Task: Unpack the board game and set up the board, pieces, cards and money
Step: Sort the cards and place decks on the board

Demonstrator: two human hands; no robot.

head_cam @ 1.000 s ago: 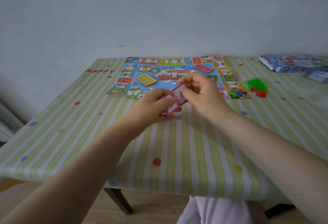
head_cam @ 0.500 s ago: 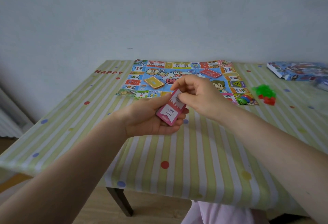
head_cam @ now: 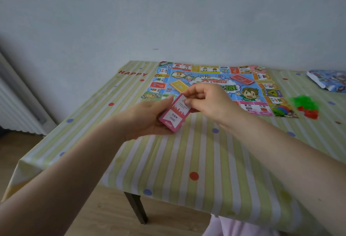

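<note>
Board-game setup seen from the head camera, left to right. A ribbed white panel [head_cam: 13, 102] stands at the far left, beside the counter [head_cam: 187, 161], whose striped green cloth carries coloured dots and the red word "HAPPY" [head_cam: 133, 73] near its far left corner. The left hand [head_cam: 148, 118] is held palm up above the cloth, fingers curled under a small stack of pink cards [head_cam: 175, 115]; the top card shows a white panel and the number 2000. The right hand [head_cam: 209, 102] reaches in from the right and pinches the far end of the top card between thumb and fingertips. Both hands are just in front of the game board [head_cam: 211, 86], which lies flat and unfolded toward the far edge of the counter. On the board's blue centre lie a yellow card deck [head_cam: 180, 86], to the left, and a red card deck [head_cam: 241, 79], to the right, well apart. At the board's near right corner sits a cluster of small coloured pieces [head_cam: 282, 108]. Just beside that corner, on the cloth, is a heap of green and red plastic houses [head_cam: 306, 105]. At the far right edge lies the blue printed game box [head_cam: 327, 80], partly out of view. Pale pink clothing [head_cam: 237, 228] shows below the counter's near edge.
</note>
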